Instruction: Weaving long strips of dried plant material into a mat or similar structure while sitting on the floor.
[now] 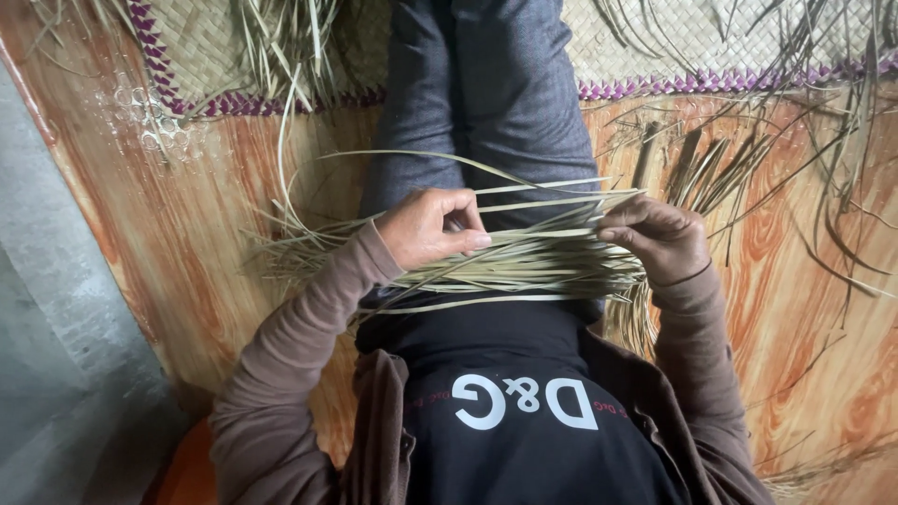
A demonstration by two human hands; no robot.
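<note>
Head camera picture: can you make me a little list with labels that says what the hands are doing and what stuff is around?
Left hand: closed on a bundle of dry grass strips, thumb and fingers pinching
Right hand: holds the bundle's other end
Bundle: lies across the lap, over the grey trousers
Floor: orange wood-grain sheet
Woven mat: pale, purple edge, at the far side
Loose strips: scattered on the floor beside the right hand
Sleeves: brown
</note>
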